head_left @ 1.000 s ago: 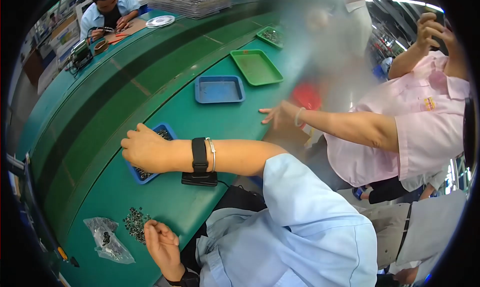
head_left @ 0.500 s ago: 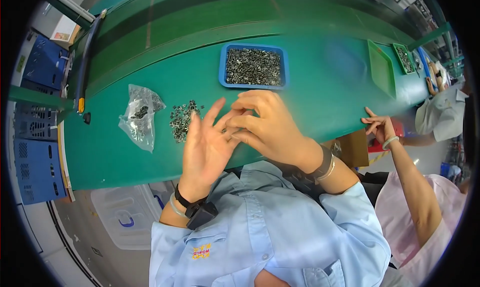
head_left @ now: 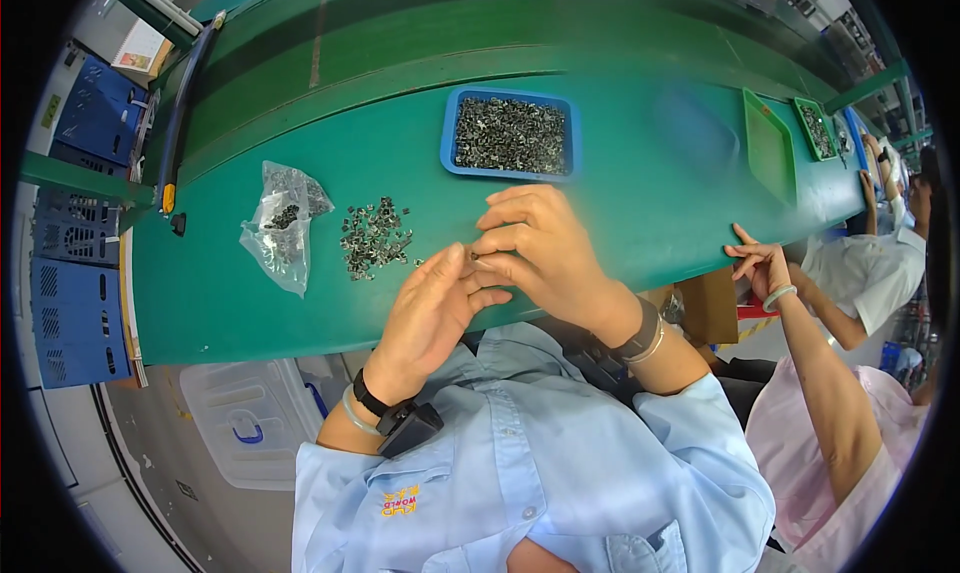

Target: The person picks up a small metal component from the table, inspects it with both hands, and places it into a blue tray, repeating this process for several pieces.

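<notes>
My left hand (head_left: pixel 432 308) and my right hand (head_left: pixel 540 248) meet fingertip to fingertip over the near edge of the green table. Between the thumbs and forefingers is a tiny dark part (head_left: pixel 473 257), too small to name. My left fingers curl under it, while the right thumb and forefinger pinch from the other side. Left of my hands lies a loose pile of small black-and-silver metal parts (head_left: pixel 374 238). Beyond them stands a blue tray (head_left: pixel 449 163) filled with many similar small parts (head_left: pixel 510 135). A clear plastic bag (head_left: pixel 285 258) with some dark parts inside rests left of the pile.
A green conveyor belt (head_left: pixel 420 23) runs behind the green tabletop (head_left: pixel 230 323). At the right are a green tray (head_left: pixel 768 148), a smaller green tray with parts (head_left: pixel 815 128) and a co-worker's hand (head_left: pixel 760 263). Blue crates (head_left: pixel 75 318) and a lidded clear box (head_left: pixel 245 423) stand left.
My left fingers, spread upward before, have curled in, and the thumb has come against the right fingertips. The whole view has shifted slightly. Pile, bag and blue tray look unchanged.
</notes>
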{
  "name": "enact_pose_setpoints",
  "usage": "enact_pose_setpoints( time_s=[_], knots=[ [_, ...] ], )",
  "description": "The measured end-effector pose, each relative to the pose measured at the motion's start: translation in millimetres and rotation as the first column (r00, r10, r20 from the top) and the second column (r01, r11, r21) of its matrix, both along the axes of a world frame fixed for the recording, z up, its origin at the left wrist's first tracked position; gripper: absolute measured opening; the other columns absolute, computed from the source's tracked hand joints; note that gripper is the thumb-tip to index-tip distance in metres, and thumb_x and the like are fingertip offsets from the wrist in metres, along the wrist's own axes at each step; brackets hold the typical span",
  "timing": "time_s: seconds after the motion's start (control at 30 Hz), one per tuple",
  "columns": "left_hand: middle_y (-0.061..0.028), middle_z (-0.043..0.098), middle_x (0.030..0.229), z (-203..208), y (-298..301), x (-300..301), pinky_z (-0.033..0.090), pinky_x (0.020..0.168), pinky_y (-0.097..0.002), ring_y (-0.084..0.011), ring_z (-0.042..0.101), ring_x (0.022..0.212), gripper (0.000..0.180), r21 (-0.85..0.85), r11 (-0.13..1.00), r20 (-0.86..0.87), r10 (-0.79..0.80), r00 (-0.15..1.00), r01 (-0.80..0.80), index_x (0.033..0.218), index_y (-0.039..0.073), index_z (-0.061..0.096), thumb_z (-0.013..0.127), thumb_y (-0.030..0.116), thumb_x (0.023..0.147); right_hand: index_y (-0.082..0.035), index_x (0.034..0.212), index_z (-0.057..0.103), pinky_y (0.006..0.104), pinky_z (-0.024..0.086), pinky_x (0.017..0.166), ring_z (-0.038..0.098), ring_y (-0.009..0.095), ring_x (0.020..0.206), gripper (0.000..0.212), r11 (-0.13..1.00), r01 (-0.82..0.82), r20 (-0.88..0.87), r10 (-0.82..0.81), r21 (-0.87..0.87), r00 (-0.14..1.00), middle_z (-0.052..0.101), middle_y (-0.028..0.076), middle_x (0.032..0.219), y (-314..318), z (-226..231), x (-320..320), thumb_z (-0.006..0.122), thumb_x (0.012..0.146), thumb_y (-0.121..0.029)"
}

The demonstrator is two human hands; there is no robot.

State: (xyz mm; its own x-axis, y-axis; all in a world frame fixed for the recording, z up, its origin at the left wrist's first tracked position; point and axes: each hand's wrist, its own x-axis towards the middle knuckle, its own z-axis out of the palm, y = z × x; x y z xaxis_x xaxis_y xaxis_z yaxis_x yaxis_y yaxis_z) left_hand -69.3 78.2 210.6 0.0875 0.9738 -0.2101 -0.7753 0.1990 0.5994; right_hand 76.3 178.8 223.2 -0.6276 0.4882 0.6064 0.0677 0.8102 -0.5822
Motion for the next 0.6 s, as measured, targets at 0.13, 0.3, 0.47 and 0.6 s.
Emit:
enact_pose_setpoints(
  time_s=[0.13,0.3,0.47,0.6],
  knots=[
    [-0.0117,0.064,0.1,1,1,-2,0.049,0.082,-0.0346,-0.0211,0.061,0.094,0.028,-0.008,1.0,-0.076,0.022,0.997,-0.023,0.109,0.002,0.055,0.049,0.027,0.098,-0.01,0.09,0.064,0.0376,0.044,0.084,0.056,0.026,0.099,0.018,0.998,0.016,0.015,-0.015,-0.053,1.0,0.06,0.004,0.097,-2,-5,2,0.071,0.073,-0.01],
    [-0.0092,0.064,0.091,-3,2,-6,0.05,0.078,-0.0321,-0.0181,0.062,0.084,0.021,-0.026,0.998,-0.067,0.047,0.997,-0.049,0.104,0.003,0.056,0.053,0.022,0.097,-0.009,0.09,0.063,0.0377,0.045,0.082,0.058,0.027,0.093,0.019,0.997,0.073,0.03,-0.074,0.038,0.997,0.061,0.004,0.093,-4,-12,-2,0.071,0.072,-0.008],
    [-0.0081,0.064,0.089,-3,1,-7,0.05,0.076,-0.0309,-0.0163,0.061,0.081,0.019,-0.035,0.996,-0.106,0.075,0.992,-0.079,0.102,0.004,0.057,0.052,0.021,0.097,-0.009,0.089,0.063,0.0376,0.045,0.08,0.059,0.026,0.089,0.018,0.99,0.108,0.064,-0.114,0.086,0.991,0.061,0.004,0.092,-9,-5,-4,0.071,0.073,-0.008],
    [-0.0076,0.065,0.089,-2,0,-6,0.05,0.075,-0.0299,-0.0152,0.061,0.079,0.018,-0.019,0.995,-0.221,0.096,0.971,-0.103,0.1,0.004,0.057,0.052,0.021,0.097,-0.009,0.089,0.063,0.0375,0.045,0.079,0.058,0.026,0.089,0.018,0.993,0.103,0.066,-0.106,0.051,0.992,0.061,0.004,0.091,-10,-5,-4,0.07,0.073,-0.007]
  ],
)
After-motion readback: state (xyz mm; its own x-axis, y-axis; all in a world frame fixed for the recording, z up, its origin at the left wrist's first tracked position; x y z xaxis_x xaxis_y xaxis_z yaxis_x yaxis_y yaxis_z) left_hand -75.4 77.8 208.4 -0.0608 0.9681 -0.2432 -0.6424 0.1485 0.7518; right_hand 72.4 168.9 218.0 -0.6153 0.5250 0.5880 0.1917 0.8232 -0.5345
